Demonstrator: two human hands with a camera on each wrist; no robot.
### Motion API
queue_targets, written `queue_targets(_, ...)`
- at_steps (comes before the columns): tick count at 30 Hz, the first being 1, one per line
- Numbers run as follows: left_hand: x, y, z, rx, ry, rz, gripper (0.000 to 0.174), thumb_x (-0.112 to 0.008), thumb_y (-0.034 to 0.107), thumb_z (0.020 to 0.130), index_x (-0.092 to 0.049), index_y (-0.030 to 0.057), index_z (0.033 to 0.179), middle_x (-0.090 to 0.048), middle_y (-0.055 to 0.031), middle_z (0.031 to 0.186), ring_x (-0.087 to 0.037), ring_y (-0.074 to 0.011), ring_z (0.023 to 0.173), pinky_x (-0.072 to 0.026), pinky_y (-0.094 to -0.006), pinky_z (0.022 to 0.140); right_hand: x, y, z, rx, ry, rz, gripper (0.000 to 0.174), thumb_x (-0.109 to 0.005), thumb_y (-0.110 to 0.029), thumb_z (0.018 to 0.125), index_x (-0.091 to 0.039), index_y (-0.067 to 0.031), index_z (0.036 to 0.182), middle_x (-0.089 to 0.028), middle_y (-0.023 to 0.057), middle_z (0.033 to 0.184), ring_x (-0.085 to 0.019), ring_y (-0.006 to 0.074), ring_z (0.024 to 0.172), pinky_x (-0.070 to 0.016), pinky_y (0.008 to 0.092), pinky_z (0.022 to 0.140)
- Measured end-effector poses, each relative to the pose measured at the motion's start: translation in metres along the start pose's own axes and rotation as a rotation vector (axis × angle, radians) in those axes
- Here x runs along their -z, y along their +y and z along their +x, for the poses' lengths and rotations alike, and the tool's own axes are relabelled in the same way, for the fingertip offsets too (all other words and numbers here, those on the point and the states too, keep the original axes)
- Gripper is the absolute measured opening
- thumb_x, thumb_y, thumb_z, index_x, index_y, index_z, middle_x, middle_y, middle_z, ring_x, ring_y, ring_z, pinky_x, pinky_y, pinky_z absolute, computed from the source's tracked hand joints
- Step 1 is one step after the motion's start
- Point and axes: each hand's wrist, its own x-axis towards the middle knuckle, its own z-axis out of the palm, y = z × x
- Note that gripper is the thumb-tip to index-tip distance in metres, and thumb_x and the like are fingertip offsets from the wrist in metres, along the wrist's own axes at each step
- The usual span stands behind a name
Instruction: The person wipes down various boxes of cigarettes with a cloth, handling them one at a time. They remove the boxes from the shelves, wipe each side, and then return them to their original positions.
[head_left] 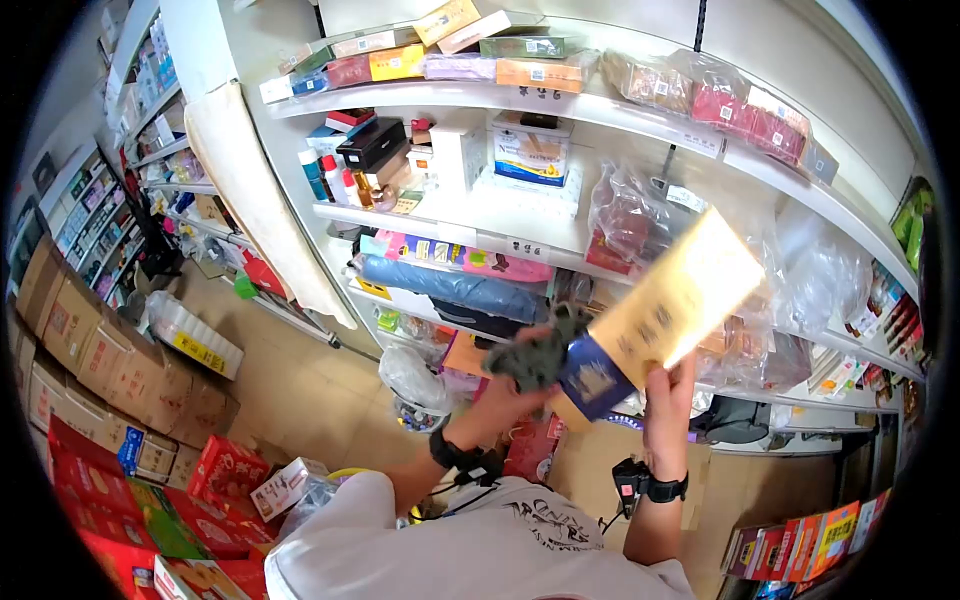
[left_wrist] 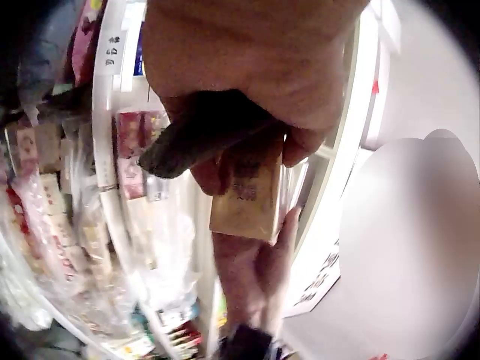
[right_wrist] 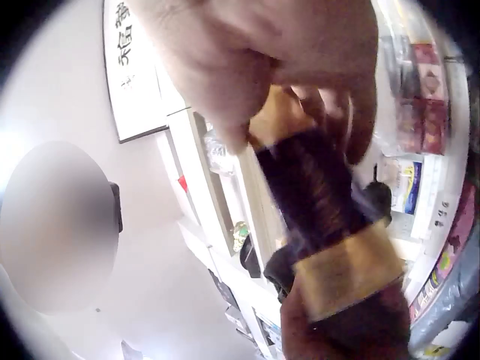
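Note:
A long gold box with a dark blue band is held up at a slant in front of the shelves. My right hand grips its lower side, thumb on one face and fingers round the other, as the right wrist view shows. A crumpled dark grey cloth is bunched in my left hand, against the blue-banded end. In the left wrist view the cloth hangs from the left hand, whose fingers also reach the gold box. The box is blurred in the right wrist view.
White shelves ahead carry small boxes, bottles and plastic-wrapped packs. A bagged bin stands below them. Cardboard cartons and red gift boxes crowd the left side. Bright-coloured boxes stand at the lower right.

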Motion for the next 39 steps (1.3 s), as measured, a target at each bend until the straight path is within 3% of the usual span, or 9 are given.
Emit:
queue_targets(2,0.005,0.035,0.017,0.149,0.129,-0.571,0.06,-0.062,0.014,0.087,-0.037,0.0038,0.14,-0.052,-0.0117,0.132,-0.055,-0.0242,0.119,-0.0463,-0.0389,0.101,-0.009,-0.028,0.005,-0.025,-0.545,-0.214,0.055,-0.054,-0.008,0.097,-0.032,-0.0025,0.147,-0.056,0.0106,0.126,-0.057,0.0174,0.11,-0.0444,0.0316,0.095)
queue_targets(4,0.027,0.065,0.03,0.229,0.135,-0.688,0.055,-0.059,0.02,0.088,-0.042,0.0022,0.137,-0.058,-0.012,0.127,-0.06,-0.0268,0.113,-0.0496,-0.0408,0.098,-0.024,-0.036,-0.004,-0.022,-0.541,-0.171,0.057,-0.056,-0.005,0.095,-0.032,-0.0025,0.147,-0.059,0.0122,0.119,-0.06,0.0178,0.102,-0.047,0.0303,0.09)
queue_targets(8,0.071,0.12,0.058,-0.16,0.51,-0.49,0.045,-0.057,0.03,0.09,-0.051,0.0044,0.125,-0.063,-0.0113,0.116,-0.066,-0.0227,0.101,-0.0562,-0.0359,0.085,-0.014,-0.018,-0.005,-0.086,-0.621,-0.076,0.05,-0.054,-0.007,0.097,-0.039,-0.0028,0.143,-0.061,0.0125,0.114,-0.063,0.0197,0.097,-0.0481,0.0317,0.088)
queue_targets(10,0.102,0.17,0.068,-0.231,0.59,-0.367,0.036,-0.06,0.034,0.09,-0.057,0.0078,0.115,-0.066,-0.0044,0.103,-0.068,-0.0172,0.081,-0.0566,-0.026,0.058,-0.002,-0.008,-0.006,-0.2,-0.617,-0.122,0.047,-0.051,0.004,0.095,-0.043,-0.0037,0.141,-0.061,0.011,0.116,-0.061,0.0176,0.101,-0.0475,0.0307,0.092)
queue_targets(14,0.155,0.239,0.097,-0.371,0.718,-0.28,0.034,-0.066,0.035,0.089,-0.059,0.0041,0.101,-0.063,-0.0042,0.073,-0.058,-0.0118,0.05,-0.0546,-0.0206,0.049,0.011,0.005,-0.012,-0.239,-0.485,-0.192,0.032,-0.052,-0.006,0.098,-0.053,-0.0016,0.13,-0.064,0.0088,0.11,-0.062,0.0154,0.098,-0.0483,0.0288,0.086)
queue_targets(23,0.241,0.317,0.208,-0.349,0.467,-0.14,0.038,-0.068,0.033,0.09,-0.058,0.0033,0.113,-0.064,-0.0126,0.107,-0.069,-0.0249,0.089,-0.0632,-0.028,0.066,0.006,0.019,-0.008,-0.251,-0.447,-0.212,0.026,-0.05,-0.015,0.101,-0.057,-0.0004,0.121,-0.066,0.0074,0.1,-0.064,0.0154,0.092,-0.0491,0.0276,0.082)
queue_targets(26,0.258,0.317,0.243,-0.279,0.417,-0.048,0.037,-0.069,0.026,0.091,-0.057,0.0029,0.116,-0.062,-0.0133,0.115,-0.066,-0.0272,0.094,-0.0628,-0.0293,0.074,0.001,0.027,-0.01,-0.258,-0.464,-0.2,0.026,-0.051,-0.017,0.101,-0.058,-0.0002,0.12,-0.067,0.0066,0.099,-0.064,0.0148,0.091,-0.0495,0.0273,0.081)
queue_targets(31,0.25,0.277,0.237,-0.441,0.649,0.377,0.026,-0.071,0.018,0.089,-0.064,-0.0007,0.105,-0.067,-0.0083,0.087,-0.067,-0.0193,0.066,-0.0545,-0.0286,0.051,0.01,0.037,-0.019,-0.288,-0.441,-0.159,0.027,-0.052,-0.019,0.101,-0.058,-0.0001,0.12,-0.067,0.0067,0.1,-0.063,0.0137,0.091,-0.0497,0.0272,0.081)
queue_targets(39,0.159,0.063,0.116,-0.324,0.62,0.296,0.024,-0.065,0.025,0.094,-0.065,0.0011,0.091,-0.065,-0.0051,0.078,-0.06,-0.0119,0.067,-0.0477,-0.0268,0.062,0.074,0.062,-0.015,-0.267,-0.227,-0.151,0.028,-0.055,-0.021,0.1,-0.059,-0.0008,0.119,-0.066,0.0043,0.097,-0.061,0.011,0.088,-0.0479,0.0246,0.075)
